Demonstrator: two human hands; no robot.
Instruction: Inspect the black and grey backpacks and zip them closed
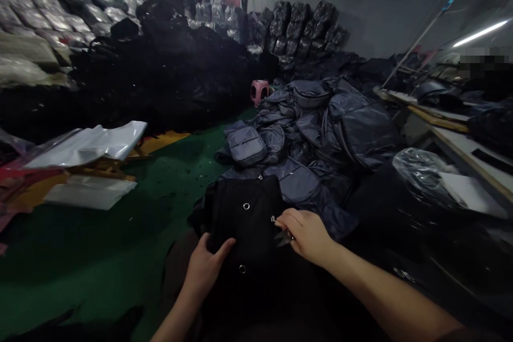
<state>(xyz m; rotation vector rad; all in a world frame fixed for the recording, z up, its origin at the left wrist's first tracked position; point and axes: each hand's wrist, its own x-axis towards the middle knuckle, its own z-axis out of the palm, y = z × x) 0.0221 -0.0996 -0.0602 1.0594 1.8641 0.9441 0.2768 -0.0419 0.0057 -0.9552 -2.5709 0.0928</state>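
Observation:
A black fabric bag (228,197) with small metal rings and zipper pulls lies in front of me, over my lap. My left hand (203,267) grips its near left side, with the thumb and a finger apart on the cloth and the other fingers hidden. At the bag's right edge, my right hand (306,232) is closed around a small pair of thread snips (285,238), whose blades point left below the fingers. Its fingertips pinch at a metal zipper pull (273,219) on the bag.
Dark grey-blue bags (304,133) lie heaped just ahead. A pink stool (259,92) stands behind them. On the right is a worktable (460,144) with clear plastic (420,171) near it. White sheets (92,144) rest at left; a black pile (172,69) rises behind the green floor (160,181).

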